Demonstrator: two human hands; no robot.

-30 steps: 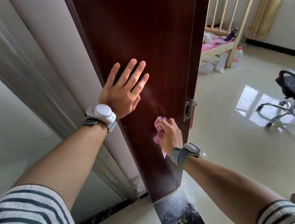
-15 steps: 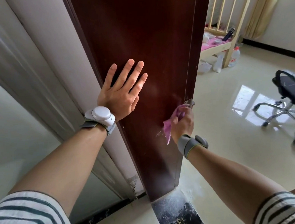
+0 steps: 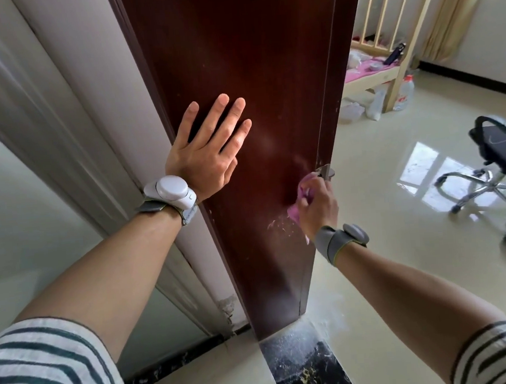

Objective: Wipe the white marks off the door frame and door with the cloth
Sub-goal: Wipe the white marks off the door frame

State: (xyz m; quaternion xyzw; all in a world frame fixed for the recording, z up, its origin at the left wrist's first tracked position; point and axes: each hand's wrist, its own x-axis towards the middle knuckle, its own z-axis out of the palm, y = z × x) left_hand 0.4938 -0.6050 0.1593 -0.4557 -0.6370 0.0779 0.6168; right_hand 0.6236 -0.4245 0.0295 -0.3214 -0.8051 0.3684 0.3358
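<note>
A dark brown door frame [image 3: 235, 57] runs down the middle of the head view. My left hand [image 3: 209, 152] lies flat against its face, fingers spread, holding nothing. My right hand [image 3: 316, 205] is closed on a pink cloth [image 3: 299, 201] pressed to the frame's right edge, just below a metal latch plate [image 3: 326, 172]. White smeared marks [image 3: 278, 224] show on the wood just left of the cloth and below it. A fainter pale smudge [image 3: 302, 162] sits above the cloth.
A white wall and grey trim [image 3: 58, 122] stand to the left. A black marble threshold [image 3: 305, 366] lies at the frame's foot, dusted white. To the right are a glossy floor, a wooden cot [image 3: 387, 69], a plastic bottle [image 3: 404, 95] and an office chair [image 3: 497, 154].
My right hand moved the cloth up and right from the frame's face to its right edge beside the latch plate, uncovering white marks below. My left hand stayed flat on the frame.
</note>
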